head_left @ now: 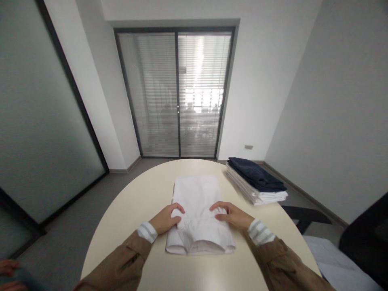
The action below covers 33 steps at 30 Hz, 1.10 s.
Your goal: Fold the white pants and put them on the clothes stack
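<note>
Cloth (198, 198): white, folded into a long oblong, lying flat mid-table, its near end rolled over in a thick fold.
Left hand (166, 220): at the cloth's left edge, near end — fingers curled in, gripping the fabric.
Right hand (232, 215): at the right edge, level with the left hand; fingers bent over the top, and it looks to be pinching a fold, though the thumb is partly hidden.
Sleeves (121, 258): brown, with striped white cuffs at both wrists.
Table (127, 218): round, cream.
Stack (256, 184): folded clothes at the far right rim, well apart from the cloth — a dark navy piece on top, white ones under it.
Door (177, 93): glass panels with blinds, straight ahead beyond the table.
Chair (363, 238): dark, right of the table.
</note>
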Motion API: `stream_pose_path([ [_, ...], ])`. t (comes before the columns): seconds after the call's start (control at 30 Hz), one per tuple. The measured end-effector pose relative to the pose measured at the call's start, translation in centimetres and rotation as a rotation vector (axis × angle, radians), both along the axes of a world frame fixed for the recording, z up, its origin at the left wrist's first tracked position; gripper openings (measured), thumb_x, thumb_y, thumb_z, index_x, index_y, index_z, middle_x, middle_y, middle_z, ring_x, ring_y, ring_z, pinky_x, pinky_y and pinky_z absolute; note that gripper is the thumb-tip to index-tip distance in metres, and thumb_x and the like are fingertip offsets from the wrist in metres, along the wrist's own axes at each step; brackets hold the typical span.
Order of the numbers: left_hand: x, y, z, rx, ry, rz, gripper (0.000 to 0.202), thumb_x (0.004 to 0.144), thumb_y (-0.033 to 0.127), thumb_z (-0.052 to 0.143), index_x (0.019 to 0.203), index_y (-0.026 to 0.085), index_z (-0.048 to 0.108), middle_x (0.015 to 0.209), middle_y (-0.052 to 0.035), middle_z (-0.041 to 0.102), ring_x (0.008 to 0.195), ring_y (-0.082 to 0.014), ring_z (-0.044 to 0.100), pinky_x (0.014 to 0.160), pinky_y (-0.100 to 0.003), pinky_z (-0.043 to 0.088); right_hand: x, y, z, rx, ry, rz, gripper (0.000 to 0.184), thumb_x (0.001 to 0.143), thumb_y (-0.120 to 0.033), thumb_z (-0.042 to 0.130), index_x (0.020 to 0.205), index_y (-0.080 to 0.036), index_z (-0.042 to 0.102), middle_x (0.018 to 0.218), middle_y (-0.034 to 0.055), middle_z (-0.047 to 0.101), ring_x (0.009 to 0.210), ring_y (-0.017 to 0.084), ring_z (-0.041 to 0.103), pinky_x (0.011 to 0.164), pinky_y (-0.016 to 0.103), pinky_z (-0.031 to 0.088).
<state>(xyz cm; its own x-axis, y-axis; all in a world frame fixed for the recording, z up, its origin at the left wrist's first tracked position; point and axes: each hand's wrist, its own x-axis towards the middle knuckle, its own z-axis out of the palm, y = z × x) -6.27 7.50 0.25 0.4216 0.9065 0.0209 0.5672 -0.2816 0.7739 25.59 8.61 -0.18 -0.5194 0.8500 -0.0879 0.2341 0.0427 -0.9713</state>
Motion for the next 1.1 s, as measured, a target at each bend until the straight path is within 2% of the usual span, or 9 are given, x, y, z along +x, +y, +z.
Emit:
stream_pose_path([
  [0.1, 0.0, -0.6, 0.0, 0.035, 0.108, -0.06, 0.029, 0.079, 0.033, 0.061, 0.104, 0.019, 0.061, 0.094, -0.003, 0.067, 0.089, -0.0226, 0.062, 0.086, -0.034, 0.047, 0.4, -0.1, -0.1, 0.016, -0.035, 0.055, 0.047, 0.073, -0.041, 0.075, 0.113, -0.02, 0.064, 0.1, 0.0035, 0.069, 0.093, 0.023, 0.064, 0.084, 0.035, 0.05],
  [0.23, 0.3, -0.4, -1.2, 0.135, 0.097, -0.029, 0.048, 0.077, 0.033, 0.067, 0.121, 0.019, 0.055, 0.12, -0.0095, 0.063, 0.109, -0.0252, 0.06, 0.098, -0.037, 0.044, 0.1, 0.3, -1.0, 0.28, -0.173, -0.061, 0.045, 0.078, -0.042, 0.069, 0.117, -0.021, 0.063, 0.11, 0.0059, 0.067, 0.097, 0.025, 0.061, 0.089, 0.038, 0.047],
  [0.37, 0.8, 0.4, -2.2, 0.266, 0.086, 0.07, 0.049, 0.08, 0.027, 0.066, 0.127, 0.019, 0.055, 0.127, -0.0115, 0.062, 0.118, -0.0261, 0.057, 0.105, -0.039, 0.041, -0.6, 0.6, -1.8, 0.468, -0.332, -0.211, 0.043, 0.084, -0.042, 0.06, 0.123, -0.023, 0.06, 0.091, 0.0033, 0.066, 0.075, 0.02, 0.058, 0.076, 0.035, 0.047],
  [0.47, 1.1, 0.4, -1.9, 0.332, 0.057, 0.134, 0.04, 0.08, 0.025, 0.065, 0.119, 0.02, 0.061, 0.124, -0.0098, 0.065, 0.116, -0.0262, 0.06, 0.105, -0.039, 0.041, -0.8, 0.5, -1.5, 0.477, -0.351, -0.296, 0.043, 0.085, -0.044, 0.059, 0.121, -0.022, 0.061, 0.079, 0.0008, 0.064, 0.067, 0.019, 0.055, 0.07, 0.033, 0.047],
  [0.57, 1.2, 0.1, -1.3, 0.303, 0.024, 0.195, 0.032, 0.08, 0.028, 0.065, 0.111, 0.019, 0.063, 0.114, -0.0088, 0.069, 0.107, -0.0261, 0.063, 0.099, -0.038, 0.044, -0.5, 0.4, -0.8, 0.449, -0.288, -0.327, 0.039, 0.082, -0.043, 0.061, 0.114, -0.02, 0.064, 0.091, 0.0037, 0.067, 0.081, 0.022, 0.06, 0.079, 0.035, 0.048],
  [0.67, 0.9, 0.0, -0.7, 0.172, 0.006, 0.191, 0.022, 0.078, 0.028, 0.062, 0.098, 0.019, 0.065, 0.093, -0.0046, 0.07, 0.088, -0.0229, 0.065, 0.084, -0.033, 0.048, -0.1, 0.4, -0.5, 0.344, -0.226, -0.231, 0.032, 0.078, -0.036, 0.065, 0.105, -0.019, 0.066, 0.098, 0.0043, 0.068, 0.091, 0.023, 0.061, 0.085, 0.035, 0.048],
  [0.8, 0.1, -0.1, -0.3, -0.031, 0.019, 0.022, 0.024, 0.075, 0.029, 0.062, 0.095, 0.017, 0.063, 0.069, 0.0022, 0.06, 0.066, -0.0184, 0.058, 0.062, -0.027, 0.044, 0.4, 0.0, -0.3, 0.156, -0.119, -0.034, 0.041, 0.075, -0.034, 0.07, 0.114, -0.021, 0.064, 0.102, 0.0024, 0.067, 0.094, 0.022, 0.062, 0.085, 0.034, 0.05],
  [0.93, -0.2, -0.6, -0.3, 0.03, 0.059, -0.021, 0.04, 0.072, 0.034, 0.071, 0.107, 0.019, 0.062, 0.091, -0.0024, 0.065, 0.084, -0.0216, 0.061, 0.078, -0.03, 0.046, 0.5, -0.7, 0.2, 0.125, -0.102, 0.043, 0.06, 0.07, -0.035, 0.078, 0.125, -0.023, 0.059, 0.113, 0.0037, 0.065, 0.102, 0.024, 0.061, 0.091, 0.037, 0.05],
  [1.1, -0.1, -0.7, -0.6, 0.136, 0.092, 0.021, 0.038, 0.07, 0.028, 0.075, 0.106, 0.022, 0.066, 0.103, -0.0054, 0.069, 0.097, -0.0252, 0.063, 0.089, -0.034, 0.045, 0.6, -0.3, 0.1, 0.234, -0.092, -0.029, 0.046, 0.075, -0.041, 0.074, 0.115, -0.021, 0.064, 0.112, 0.0059, 0.066, 0.103, 0.026, 0.061, 0.094, 0.04, 0.047],
])
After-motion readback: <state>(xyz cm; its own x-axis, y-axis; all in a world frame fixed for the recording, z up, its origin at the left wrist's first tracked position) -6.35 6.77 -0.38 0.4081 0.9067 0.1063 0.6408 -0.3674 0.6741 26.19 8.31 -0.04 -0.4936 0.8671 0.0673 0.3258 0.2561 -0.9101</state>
